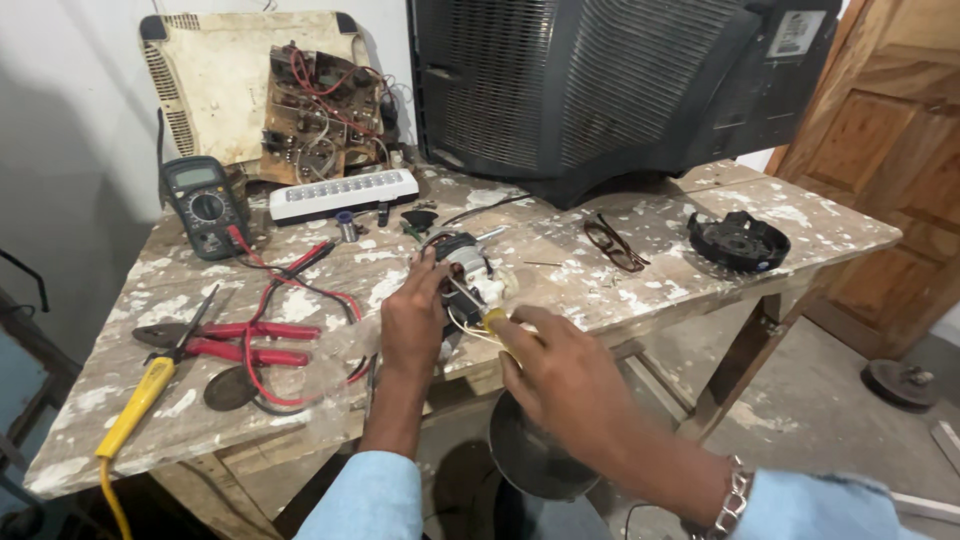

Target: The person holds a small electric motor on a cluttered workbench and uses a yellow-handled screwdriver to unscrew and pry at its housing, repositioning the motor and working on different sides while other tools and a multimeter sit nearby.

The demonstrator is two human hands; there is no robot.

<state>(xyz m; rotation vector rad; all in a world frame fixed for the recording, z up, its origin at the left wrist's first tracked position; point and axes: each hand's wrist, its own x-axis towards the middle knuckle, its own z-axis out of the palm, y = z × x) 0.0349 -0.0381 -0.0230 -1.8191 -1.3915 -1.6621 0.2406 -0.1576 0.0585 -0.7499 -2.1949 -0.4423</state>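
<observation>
While the left hand [412, 318] clasps the small motor [462, 262] before the television [600, 90], the right hand [560, 375] pinches a yellow-handled screwdriver [478, 308]; the motor looks dense, rigid, best gripped by its frame, its thin wires fragile.

1. I am in a small electronics repair workshop.
2. My table [640, 290] is rough wood, spattered with white paint.
3. A multimeter [204, 204] with red and black leads stands at the back left.
4. Red-handled pliers [235, 340] and a yellow-handled soldering iron [135, 405] lie near the left edge.
5. A bare circuit board [320, 110] leans on an old cream casing [210, 85] against the wall.
6. A large dark television [610, 85] sits with its vented back facing me.
7. A small motor [465, 262] lies opened under my hands.
</observation>
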